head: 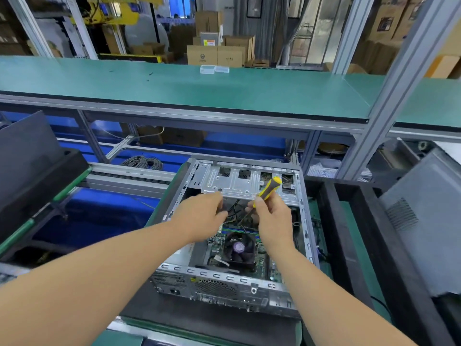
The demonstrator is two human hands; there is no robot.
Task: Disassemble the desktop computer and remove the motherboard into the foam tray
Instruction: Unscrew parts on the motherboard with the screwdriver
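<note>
Gripping the yellow-handled screwdriver (pixel 267 189), the right hand (pixel 270 216) is angling its tip into the open case (pixel 305 221); the left hand (pixel 203 214) is pinching black cables (pixel 233 211) aside, apparently clearing access.

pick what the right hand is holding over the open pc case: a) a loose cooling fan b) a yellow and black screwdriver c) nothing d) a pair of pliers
b: the right hand grips a yellow and black screwdriver by its handle, shaft angled down into the open computer case, while the cooling fan sits mounted on the motherboard.
</note>
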